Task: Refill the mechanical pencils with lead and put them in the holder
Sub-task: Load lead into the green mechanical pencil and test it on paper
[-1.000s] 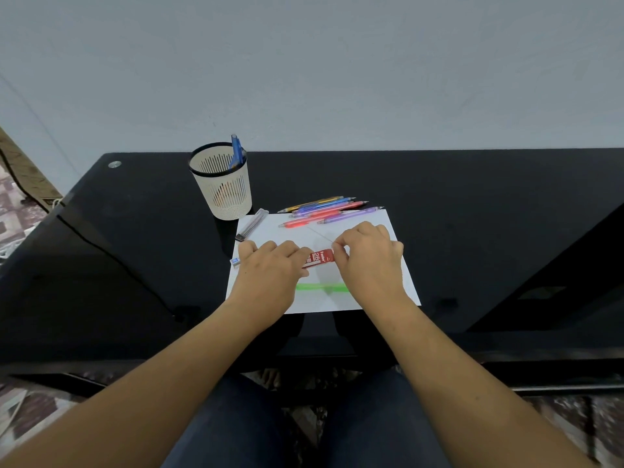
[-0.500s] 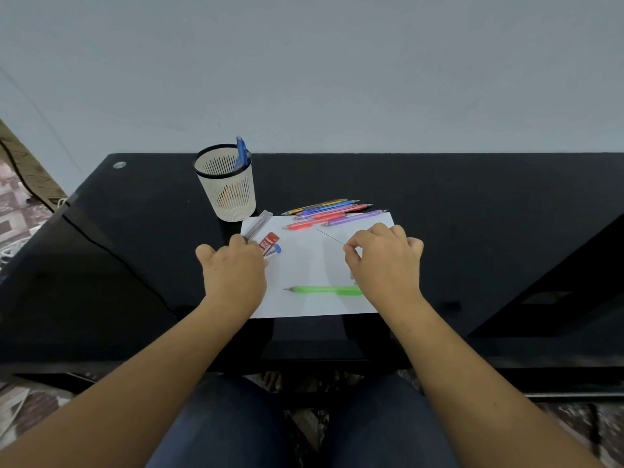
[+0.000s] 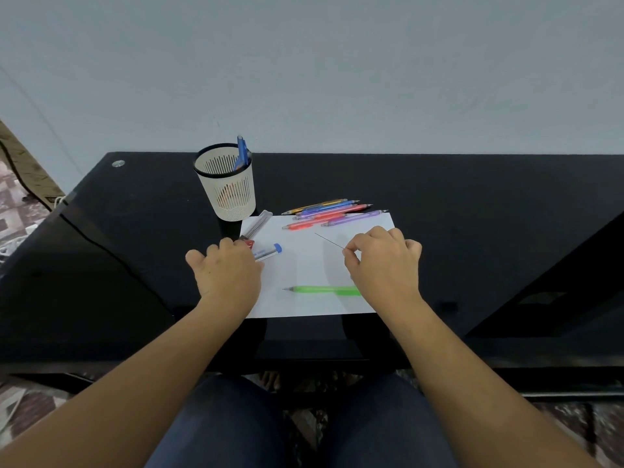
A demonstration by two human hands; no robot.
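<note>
On the black table [image 3: 472, 265], close to its front edge, a white sheet [image 3: 304, 268] carrying the work.

Over the sheet's left edge, the left hand [image 3: 226, 275], no longer meeting the other at the sheet's middle as a second ago but moved out to the far left corner. Fingers bent over the red lead case [image 3: 249, 244]; gripping or merely resting, cannot tell.

Over the right half, the right hand [image 3: 385, 265], now well apart from the left, thumb and forefinger pinching a single lead [image 3: 329, 240] freshly out of the case. Judged from this: extraction done, case set aside, loading next.

Beyond the sheet's far left corner, the holder [image 3: 229, 194], upright, with one blue pencil [image 3: 242, 153] standing in it. Along the sheet's far edge, a cluster of coloured pencils [image 3: 331, 211], not yet in the holder.

Near the sheet's front edge, the green pencil [image 3: 320, 289], untouched. Long axis parallel to the table's front edge, tip toward the left edge, rear end hidden behind the right wrist.

By the left fingertips, a blue-capped tube [image 3: 268, 250] and a clear case [image 3: 256, 224].

Lead itself: long axis diagonal, free end pointing away and left toward the holder, pinched end nearer the front right.
</note>
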